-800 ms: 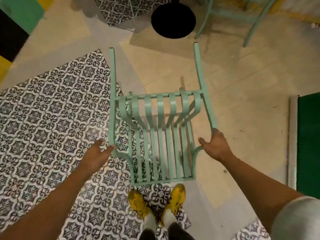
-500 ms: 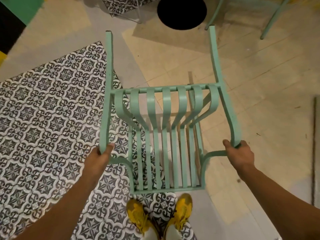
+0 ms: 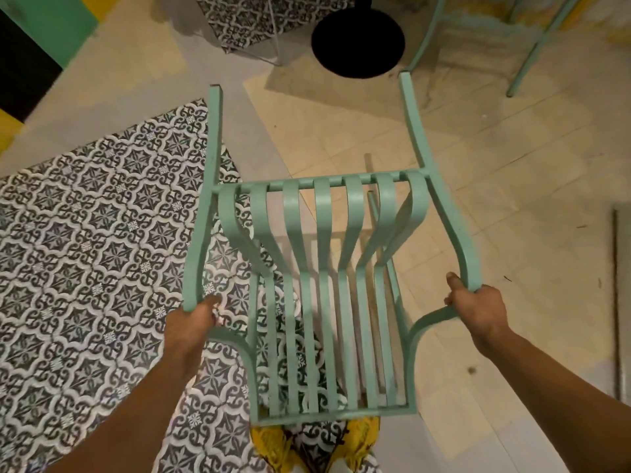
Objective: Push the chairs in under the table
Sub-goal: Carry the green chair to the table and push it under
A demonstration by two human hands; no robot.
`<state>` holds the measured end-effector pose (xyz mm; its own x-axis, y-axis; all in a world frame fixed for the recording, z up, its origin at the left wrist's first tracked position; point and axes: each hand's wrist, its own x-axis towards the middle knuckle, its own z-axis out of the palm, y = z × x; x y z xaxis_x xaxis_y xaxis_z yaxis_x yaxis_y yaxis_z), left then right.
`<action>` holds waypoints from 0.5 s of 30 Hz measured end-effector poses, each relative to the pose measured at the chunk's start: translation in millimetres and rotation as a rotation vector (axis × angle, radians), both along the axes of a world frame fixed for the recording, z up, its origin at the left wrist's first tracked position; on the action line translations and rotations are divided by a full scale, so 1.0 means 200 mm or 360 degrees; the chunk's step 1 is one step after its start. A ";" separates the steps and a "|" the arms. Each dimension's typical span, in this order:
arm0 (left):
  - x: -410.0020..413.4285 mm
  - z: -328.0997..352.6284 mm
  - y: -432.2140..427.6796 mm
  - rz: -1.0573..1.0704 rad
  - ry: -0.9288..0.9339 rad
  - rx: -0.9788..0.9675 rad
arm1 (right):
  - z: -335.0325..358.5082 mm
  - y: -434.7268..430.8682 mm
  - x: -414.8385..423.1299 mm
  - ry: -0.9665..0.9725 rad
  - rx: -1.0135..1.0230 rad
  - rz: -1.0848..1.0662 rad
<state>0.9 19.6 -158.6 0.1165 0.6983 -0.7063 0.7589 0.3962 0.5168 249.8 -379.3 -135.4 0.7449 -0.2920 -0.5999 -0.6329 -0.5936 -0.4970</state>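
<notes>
Now both hands grip the mint chair (image 3: 327, 285): left hand (image 3: 194, 322) closed on its left armrest, right hand (image 3: 478, 310) on the right; black table base (image 3: 358, 42) at twelve o'clock.

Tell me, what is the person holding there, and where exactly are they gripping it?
A mint-green metal slatted chair. The left hand grips the near end of its left side rail, and the right hand grips the near end of its right side rail.
</notes>
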 end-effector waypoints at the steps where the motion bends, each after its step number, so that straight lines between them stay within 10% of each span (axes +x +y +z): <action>1: 0.00 0.06 0.02 0.0010 0.0011 0.0021 | 0.05 0.01 0.01 0.0007 -0.0015 0.0017; 15: 0.10 0.86 0.08 -0.0099 0.0068 0.0290 | 0.72 0.22 0.10 0.0012 -0.0220 0.0186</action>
<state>21.4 35.4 13.8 0.1359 0.8074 -0.5741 0.8017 0.2508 0.5425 269.3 -336.1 7.8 0.7740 -0.2841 -0.5659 -0.5593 -0.7257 -0.4007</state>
